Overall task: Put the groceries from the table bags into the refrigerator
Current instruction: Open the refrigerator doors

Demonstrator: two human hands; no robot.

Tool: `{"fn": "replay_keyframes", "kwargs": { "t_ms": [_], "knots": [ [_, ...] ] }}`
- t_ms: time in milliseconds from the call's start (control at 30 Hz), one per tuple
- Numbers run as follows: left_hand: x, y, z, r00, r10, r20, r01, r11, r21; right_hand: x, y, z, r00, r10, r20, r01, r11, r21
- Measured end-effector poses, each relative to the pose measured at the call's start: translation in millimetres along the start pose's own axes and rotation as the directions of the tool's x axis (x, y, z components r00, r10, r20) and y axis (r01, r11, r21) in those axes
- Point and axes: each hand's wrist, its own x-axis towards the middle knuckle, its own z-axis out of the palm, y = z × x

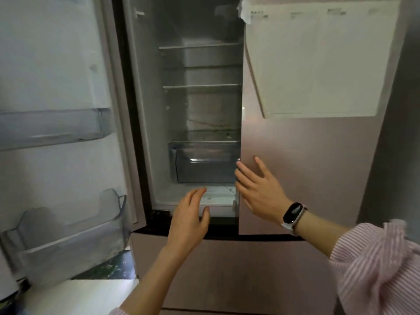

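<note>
Pinkish brushed-metal skin on the refrigerator (295, 155), matte, flat panels. We see the left door (52, 87) swung wide and the right door (306, 144) shut. White paper sheets (318, 60) hang on that right door, with a corner lifting off.

Both hands are empty. The left hand (191, 219) hovers by the lower sill with its fingers loosely spread and holds nothing. The right hand (259, 192) has straight fingers at the inner edge of the shut door; whether they touch it we cannot tell. A glossy black band (293, 212) sits on that wrist, above a striped pink sleeve (375, 264).

Inside are thin glass shelves (200, 86), bare, and a clear plastic crisper drawer (204, 164), boxy with a ribbed front. The door bins (56, 126) are translucent plastic with curved lips.

No groceries, bags or table are in view, so we judge that loading has not begun.

Risks, as we judge them:
- The right door opens fast and the loose paper tears or drops.
- Fingers get pinched at the seam between the doors.
- The interior looks unlit and grimy near the back, so items could be misplaced or dirtied.
- Glass shelves could crack under heavy loads.
</note>
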Motion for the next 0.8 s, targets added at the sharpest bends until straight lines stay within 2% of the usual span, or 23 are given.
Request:
{"fn": "replay_keyframes", "kwargs": {
  "t_ms": [233, 333, 433, 567, 800],
  "knots": [
    [5.7, 24.4, 13.4, 0.988, 0.155, 0.005, -0.152, 0.971, -0.184, -64.0, -0.7, -19.2, 0.962, 0.0, -0.271, 0.029, 0.994, 0.104],
    [3.8, 47.5, 19.2, 0.961, 0.276, 0.026, -0.258, 0.925, -0.279, -109.3, -0.3, -29.9, 0.925, 0.109, -0.365, -0.032, 0.977, 0.211],
    [-1.2, 77.6, 28.8, 0.889, 0.453, 0.067, -0.405, 0.846, -0.346, -149.4, 1.1, -44.7, 0.881, 0.266, -0.391, -0.141, 0.937, 0.319],
    [-13.4, 120.4, 47.2, 0.779, 0.627, 0.024, -0.574, 0.728, -0.374, -196.7, 3.3, -72.3, 0.811, 0.495, -0.312, -0.381, 0.852, 0.361],
    [-33.3, 186.3, 73.5, 0.681, 0.73, -0.057, -0.662, 0.581, -0.473, -263.3, 23.5, -108.8, 0.647, 0.763, -0.01, -0.717, 0.612, 0.332]
  ]
}}
